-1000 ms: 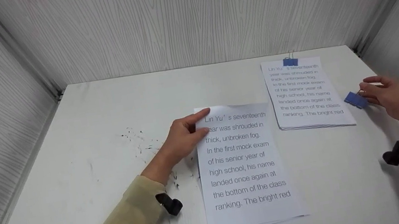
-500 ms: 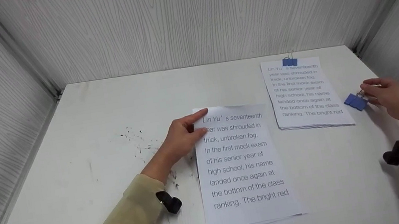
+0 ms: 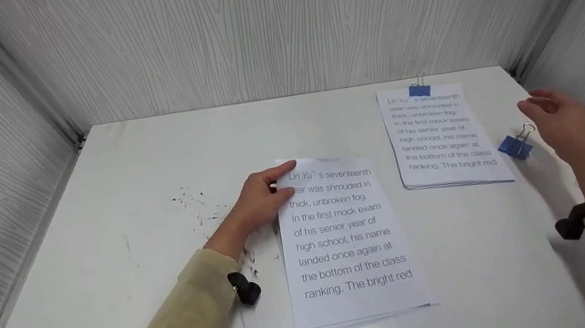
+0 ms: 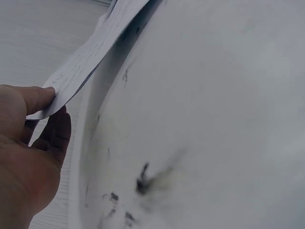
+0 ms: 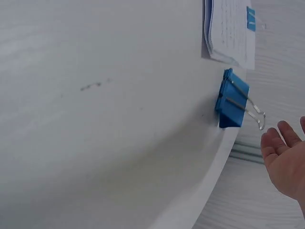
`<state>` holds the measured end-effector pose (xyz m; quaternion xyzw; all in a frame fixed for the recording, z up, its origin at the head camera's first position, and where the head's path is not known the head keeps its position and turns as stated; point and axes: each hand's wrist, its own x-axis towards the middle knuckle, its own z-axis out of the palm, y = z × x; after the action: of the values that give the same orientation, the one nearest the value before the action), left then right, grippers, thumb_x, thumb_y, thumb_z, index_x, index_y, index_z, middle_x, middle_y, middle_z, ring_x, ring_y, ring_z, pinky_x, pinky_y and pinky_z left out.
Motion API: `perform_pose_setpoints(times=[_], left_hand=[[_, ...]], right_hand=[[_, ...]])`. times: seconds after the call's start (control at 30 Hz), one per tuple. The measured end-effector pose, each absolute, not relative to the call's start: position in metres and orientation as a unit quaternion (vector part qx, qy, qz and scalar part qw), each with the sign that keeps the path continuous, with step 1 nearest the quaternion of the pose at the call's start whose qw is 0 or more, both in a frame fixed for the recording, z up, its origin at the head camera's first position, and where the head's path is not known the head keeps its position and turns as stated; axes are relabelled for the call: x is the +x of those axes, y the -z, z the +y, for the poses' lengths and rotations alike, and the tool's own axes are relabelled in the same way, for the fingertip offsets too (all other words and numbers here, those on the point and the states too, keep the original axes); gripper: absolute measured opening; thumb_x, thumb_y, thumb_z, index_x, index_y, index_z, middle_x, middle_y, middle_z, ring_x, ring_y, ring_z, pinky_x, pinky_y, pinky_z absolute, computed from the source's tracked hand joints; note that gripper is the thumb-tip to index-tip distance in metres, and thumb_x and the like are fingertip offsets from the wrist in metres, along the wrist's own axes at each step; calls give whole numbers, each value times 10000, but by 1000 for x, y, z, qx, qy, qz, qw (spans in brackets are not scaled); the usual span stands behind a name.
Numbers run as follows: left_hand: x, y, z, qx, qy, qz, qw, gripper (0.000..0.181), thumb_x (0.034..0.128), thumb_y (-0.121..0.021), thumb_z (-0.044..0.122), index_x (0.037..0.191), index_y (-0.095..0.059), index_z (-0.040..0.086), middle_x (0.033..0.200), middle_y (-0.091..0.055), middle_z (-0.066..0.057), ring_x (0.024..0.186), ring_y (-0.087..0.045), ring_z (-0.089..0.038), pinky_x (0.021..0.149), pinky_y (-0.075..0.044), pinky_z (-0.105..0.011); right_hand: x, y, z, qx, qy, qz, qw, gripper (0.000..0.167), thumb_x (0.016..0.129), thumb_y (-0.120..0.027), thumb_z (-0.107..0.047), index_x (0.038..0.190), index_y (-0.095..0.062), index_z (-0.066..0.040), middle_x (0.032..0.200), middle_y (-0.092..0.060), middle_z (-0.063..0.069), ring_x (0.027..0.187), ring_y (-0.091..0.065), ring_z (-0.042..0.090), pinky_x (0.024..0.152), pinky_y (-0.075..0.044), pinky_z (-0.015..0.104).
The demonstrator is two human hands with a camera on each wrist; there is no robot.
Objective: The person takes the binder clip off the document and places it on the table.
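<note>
My left hand (image 3: 259, 203) pinches the upper left edge of a stack of printed paper sheets (image 3: 342, 238). In the left wrist view the thumb lies on top of the paper (image 4: 90, 55), the fingers underneath, and the sheet's edge bends up off the table. A blue binder clip (image 3: 516, 147) rests on the table at the right, one wire handle sticking up. Just beyond it hovers my right hand (image 3: 565, 124), fingers loosely bent and holding nothing. From the right wrist, the binder clip (image 5: 233, 102) appears apart from the fingertips.
A second paper stack (image 3: 443, 149) lies at the back right, with another blue binder clip (image 3: 420, 90) on its top edge. Dark marks (image 3: 192, 197) spot the white table (image 3: 109, 263). Grey wood-grain panels (image 3: 271, 26) enclose the back and sides.
My right hand has let go of the blue binder clip and lifted away from it, up and back. The left hand keeps its pinch on the paper; the whole view has shifted slightly.
</note>
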<state>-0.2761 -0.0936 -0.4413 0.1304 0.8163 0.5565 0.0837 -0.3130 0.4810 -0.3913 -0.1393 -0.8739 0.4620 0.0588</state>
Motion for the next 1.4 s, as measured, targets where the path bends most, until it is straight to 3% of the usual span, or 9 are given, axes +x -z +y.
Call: perform_pose_setpoints(times=[0.1, 0.2, 0.33, 0.6, 0.77, 1.0, 1.13, 1.4], left_hand=[[-278, 442, -95, 121, -529, 836, 81, 574, 1037, -674, 116, 1575, -542, 269, 1466, -631, -44, 892, -727, -190, 756, -584, -308], [-280, 441, -95, 114, -496, 858, 72, 578, 1040, -672, 135, 1583, -532, 274, 1541, -575, -30, 1190, -675, -185, 1017, -523, -345], [-282, 439, -95, 115, -450, 883, 62, 585, 1041, -669, 153, 1596, -512, 253, 1640, -465, -7, 1548, -354, -198, 1269, -262, -411], [-281, 436, -90, 126, -323, 938, 11, 605, 1028, -693, 195, 1602, -503, 173, 1695, -342, -119, 1587, -266, -313, 1283, -234, -435], [-263, 426, -81, 133, -233, 963, -24, 671, 1008, -706, 352, 1608, -490, 144, 1698, -339, -145, 1573, -303, -342, 1272, -263, -474], [-221, 415, -69, 184, -147, 972, 4, 880, 966, -659, 602, 1641, -411, 94, 1687, -339, -204, 1563, -301, -407, 1252, -261, -575], [-199, 414, -66, 203, -122, 971, 24, 946, 951, -608, 691, 1654, -383, 99, 1712, -278, -222, 1582, -244, -436, 1252, -221, -625], [-163, 416, -64, 234, -92, 967, 37, 973, 945, -600, 723, 1658, -376, 99, 1724, -238, -227, 1583, -218, -459, 1251, -180, -660]], right_hand=[[-313, 385, 459, -99, -436, -892, 73, 732, 1047, -564, -576, 1655, -393, -207, 1637, -461, 143, 1476, -463, 294, 1213, -379, 474], [-310, 379, 433, -52, -419, -903, 80, 725, 1054, -576, -558, 1648, -399, -183, 1621, -472, 172, 1494, -444, 357, 1205, -382, 511], [-299, 374, 392, 8, -399, -914, 77, 740, 1041, -618, -552, 1630, -420, -151, 1602, -497, 163, 1475, -473, 348, 1186, -399, 535], [-274, 383, 326, 115, -356, -926, 43, 676, 1027, -701, -462, 1594, -492, -159, 1587, -530, 116, 1449, -509, 334, 1151, -436, 550], [-255, 386, 300, 146, -315, -938, 21, 710, 1002, -745, -437, 1609, -483, -181, 1609, -508, 109, 1402, -533, 438, 1115, -452, 614], [-228, 390, 274, 209, -260, -943, 1, 777, 960, -813, -359, 1622, -463, -151, 1643, -457, 125, 1508, -427, 375, 1192, -375, 584], [-212, 392, 261, 236, -233, -943, -17, 819, 936, -837, -363, 1634, -449, -180, 1677, -404, 116, 1509, -429, 365, 1162, -423, 567], [-180, 400, 243, 275, -160, -946, -63, 900, 910, -838, -449, 1661, -400, -215, 1736, -289, 73, 1581, -291, 349, 1191, -363, 612]])
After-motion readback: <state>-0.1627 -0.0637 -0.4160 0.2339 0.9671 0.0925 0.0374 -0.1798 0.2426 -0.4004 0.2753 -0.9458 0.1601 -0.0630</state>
